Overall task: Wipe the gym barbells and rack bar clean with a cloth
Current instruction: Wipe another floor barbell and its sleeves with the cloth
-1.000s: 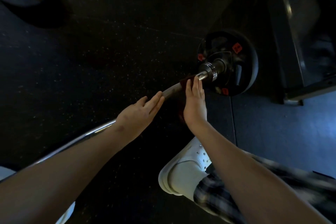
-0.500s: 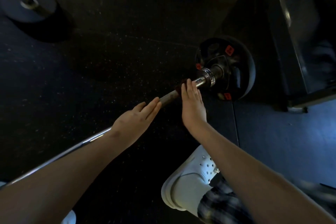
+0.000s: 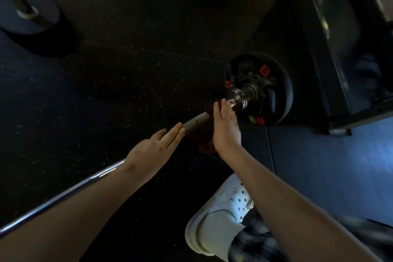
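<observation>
Starts with the barbell: runs slantwise from the lower left up to the upper right, raised off the floor, ending in a black weight plate with red marks. Shows a dull stretch of shaft between the two hands and gleams brighter down at the lower left. Carries a dark red cloth near the plate end, draped over the shaft, loose part hanging below.

Has the right grip clamped over that cloth, fingers curled across the top of the shaft, fingertips just beside the ringed collar. Has the left grip lower along the same shaft, fingers straight and together, laid flat on the metal, holding nothing. Puts the right grip nearer the plate and the left nearer the body, close but apart.

Looks, by judgement, like wiping at the very end of the shaft. Leaves almost no room toward the collar, so probably calls for a stroke back down the long axis, toward the left grip. Could run into that grip unless it is shifted away.

Further out: a pale clog on the floor under the right forearm, a dark rack frame at the right, a second plate at the upper left. No containers in view.
</observation>
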